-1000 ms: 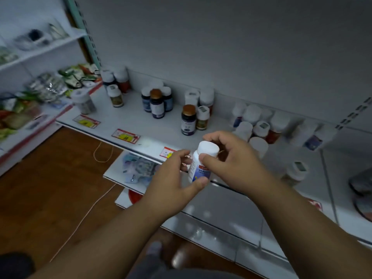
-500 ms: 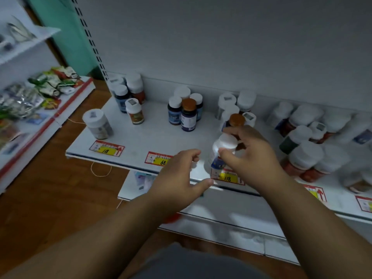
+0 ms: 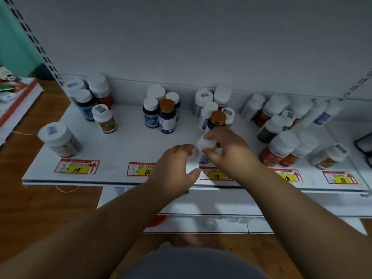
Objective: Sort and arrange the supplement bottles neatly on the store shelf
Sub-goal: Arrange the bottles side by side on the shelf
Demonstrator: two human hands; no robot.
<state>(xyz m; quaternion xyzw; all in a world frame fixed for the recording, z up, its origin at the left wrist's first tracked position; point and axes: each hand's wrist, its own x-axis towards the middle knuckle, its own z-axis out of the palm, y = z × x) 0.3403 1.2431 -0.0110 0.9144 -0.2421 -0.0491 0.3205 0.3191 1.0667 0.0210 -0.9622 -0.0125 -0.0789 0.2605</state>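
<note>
My right hand (image 3: pixel 229 152) grips a small white-capped bottle with a blue label (image 3: pixel 203 150), held upright at the front of the white shelf (image 3: pixel 124 146). My left hand (image 3: pixel 175 168) hovers just left of it, fingers spread, holding nothing. Directly behind the held bottle stands a dark bottle with an orange cap (image 3: pixel 217 119). Groups of bottles stand along the shelf: a left cluster (image 3: pixel 90 101), a middle cluster with another orange-capped bottle (image 3: pixel 167 115), and a crowded right cluster (image 3: pixel 281 133).
A large white jar (image 3: pixel 59 139) stands alone at the shelf's front left. Red and yellow price tags (image 3: pixel 77 167) line the front edge. Lower shelves (image 3: pixel 211 204) jut out below. A neighbouring rack with packets (image 3: pixel 12 91) is at the left, over wooden floor.
The view has swung toward the shelf. My right hand carried the bottle forward over the shelf's front. My left hand let go of the bottle and now stays beside it.
</note>
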